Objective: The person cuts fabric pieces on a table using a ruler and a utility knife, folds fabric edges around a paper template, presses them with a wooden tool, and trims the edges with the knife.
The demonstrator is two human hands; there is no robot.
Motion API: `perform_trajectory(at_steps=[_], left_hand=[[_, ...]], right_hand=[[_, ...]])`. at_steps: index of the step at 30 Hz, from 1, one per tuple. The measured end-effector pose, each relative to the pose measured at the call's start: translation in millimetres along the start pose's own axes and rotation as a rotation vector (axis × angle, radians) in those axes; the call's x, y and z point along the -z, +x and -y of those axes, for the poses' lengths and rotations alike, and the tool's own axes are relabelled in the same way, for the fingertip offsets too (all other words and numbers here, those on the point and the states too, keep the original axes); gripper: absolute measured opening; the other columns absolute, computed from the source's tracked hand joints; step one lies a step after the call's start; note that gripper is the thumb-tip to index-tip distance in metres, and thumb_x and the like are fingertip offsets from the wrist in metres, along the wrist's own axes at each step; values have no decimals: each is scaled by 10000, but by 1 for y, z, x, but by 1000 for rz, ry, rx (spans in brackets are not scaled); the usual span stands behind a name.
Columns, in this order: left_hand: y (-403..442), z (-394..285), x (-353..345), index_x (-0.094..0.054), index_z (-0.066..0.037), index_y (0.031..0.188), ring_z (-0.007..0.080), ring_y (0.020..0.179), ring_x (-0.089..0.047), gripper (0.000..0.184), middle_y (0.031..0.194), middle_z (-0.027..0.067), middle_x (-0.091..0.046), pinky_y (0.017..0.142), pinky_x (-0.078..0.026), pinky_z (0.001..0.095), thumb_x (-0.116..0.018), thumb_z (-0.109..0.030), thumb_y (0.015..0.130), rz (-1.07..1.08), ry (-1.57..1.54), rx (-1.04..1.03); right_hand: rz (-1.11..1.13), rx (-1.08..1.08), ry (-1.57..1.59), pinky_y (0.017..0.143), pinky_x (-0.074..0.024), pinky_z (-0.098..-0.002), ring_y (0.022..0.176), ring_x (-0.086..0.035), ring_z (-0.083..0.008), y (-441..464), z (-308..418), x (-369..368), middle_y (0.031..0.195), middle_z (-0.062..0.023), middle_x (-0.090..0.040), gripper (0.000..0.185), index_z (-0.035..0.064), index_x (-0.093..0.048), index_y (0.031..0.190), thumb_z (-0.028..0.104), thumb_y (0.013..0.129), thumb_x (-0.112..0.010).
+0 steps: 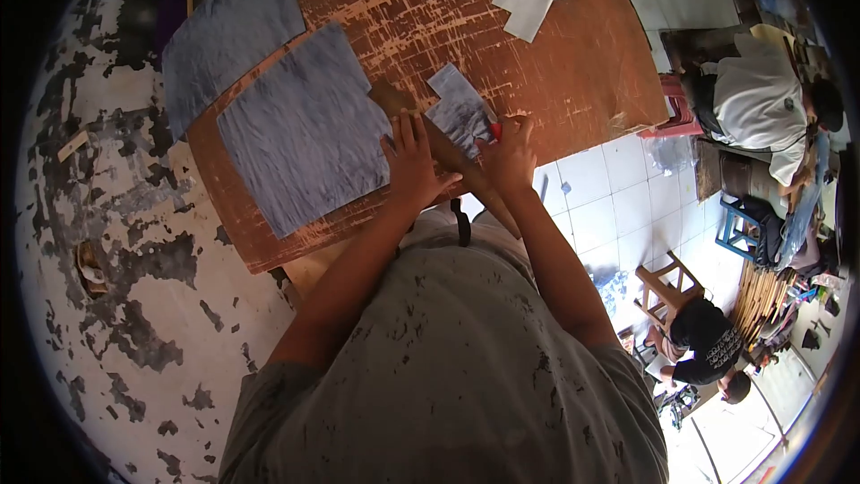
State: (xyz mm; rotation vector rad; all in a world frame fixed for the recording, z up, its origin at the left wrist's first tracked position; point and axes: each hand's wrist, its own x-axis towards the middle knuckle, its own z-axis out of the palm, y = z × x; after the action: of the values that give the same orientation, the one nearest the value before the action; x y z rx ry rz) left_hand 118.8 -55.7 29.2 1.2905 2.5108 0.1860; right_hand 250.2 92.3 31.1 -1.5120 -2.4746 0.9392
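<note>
My left hand (413,160) lies with its fingers spread on a long brown strip (466,170), which runs diagonally over the table's near edge. To its left is a large grey-blue sheet (309,125). My right hand (511,154) is closed around a small red tool (494,131), mostly hidden by the fingers, at the right edge of a smaller grey cut piece (459,106). That piece lies beside the strip, on its right.
The scratched brown table (591,63) also bears another grey sheet (237,36) and a white cross-like piece (527,5). A peeling wall (134,260) stands at left. Two people sit at right, near a wooden stool (667,291) and a blue stool (736,231).
</note>
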Motion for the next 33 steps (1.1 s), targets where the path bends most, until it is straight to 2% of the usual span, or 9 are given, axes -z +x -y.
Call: perform_trajectory(at_steps=[7, 9, 13, 18, 20, 21, 24, 25, 33], left_hand=[[4, 24, 17, -138, 29, 1698, 489, 1643, -72, 1467, 1748, 328, -89, 1263, -118, 733, -922, -670, 674, 36, -46, 56], [6, 26, 21, -144, 33, 1695, 491, 1643, -68, 1475, 1746, 335, -86, 1269, -109, 728, -924, -677, 664, 17, -64, 77], [9, 31, 22, -168, 56, 1680, 511, 1636, -70, 1471, 1744, 345, -76, 1278, -106, 711, -922, -692, 662, 30, -79, 29], [15, 22, 6, -206, 92, 1655, 475, 1634, -153, 1406, 1727, 350, -150, 1300, -197, 611, -923, -665, 712, -196, -358, -204], [17, 5, 21, -279, 78, 1638, 392, 1569, -363, 1275, 1669, 317, -347, 1266, -323, 499, -938, -582, 769, 93, -1065, -123], [10, -4, 46, -402, 21, 1602, 270, 1438, -526, 884, 1550, 201, -553, 1186, -430, 400, -860, -352, 944, 188, -1112, -128], [7, -15, 54, -536, 22, 1512, 221, 1371, -578, 659, 1462, 148, -642, 1171, -439, 382, -796, -310, 1006, 442, -1633, -80], [9, -15, 49, -655, 23, 1392, 176, 1219, -667, 450, 1305, 103, -740, 1087, -496, 357, -731, -265, 1054, 353, -1484, -43], [11, 0, 38, -742, 35, 1189, 174, 920, -745, 339, 1016, 104, -799, 831, -576, 355, -729, -276, 1053, 177, -1203, -32]], right_hand=[[50, 113, 196, 776, -587, -512, 942, -752, -401, 27, -20, 23, 1052, -166, -713, 527, 36, -643, 1240, 289, 848, -887], [74, 17, 330, 665, -539, -422, 743, -719, -277, 35, -21, 38, 767, -88, -698, 374, 14, -710, 1059, 286, 869, -884], [164, -252, 715, 495, -392, -279, 516, -508, -88, 25, 0, 84, 633, 15, -561, 316, 100, -644, 860, 286, 909, -894], [217, -320, 939, 522, -423, -295, 542, -534, -104, 5, -11, 73, 649, 20, -566, 365, 131, -609, 825, 357, 944, -870], [294, -374, 1222, 520, -417, -279, 525, -485, -88, -2, -8, 67, 648, 42, -521, 297, 126, -626, 914, 321, 975, -841], [302, -429, 1286, 527, -413, -268, 519, -437, -75, -8, 1, 67, 654, 59, -487, 262, 133, -618, 960, 298, 999, -818], [375, -431, 1381, 535, -414, -271, 526, -429, -72, -21, 23, 69, 661, 64, -488, 252, 146, -609, 931, 280, 1008, -809], [371, -438, 1362, 539, -411, -274, 531, -422, -69, -23, 28, 68, 656, 67, -480, 263, 146, -600, 902, 271, 1013, -804], [222, -445, 1342, 554, -413, -265, 550, -423, -74, -12, 37, 23, 688, 50, -515, 240, 83, -667, 976, 287, 1032, -779]])
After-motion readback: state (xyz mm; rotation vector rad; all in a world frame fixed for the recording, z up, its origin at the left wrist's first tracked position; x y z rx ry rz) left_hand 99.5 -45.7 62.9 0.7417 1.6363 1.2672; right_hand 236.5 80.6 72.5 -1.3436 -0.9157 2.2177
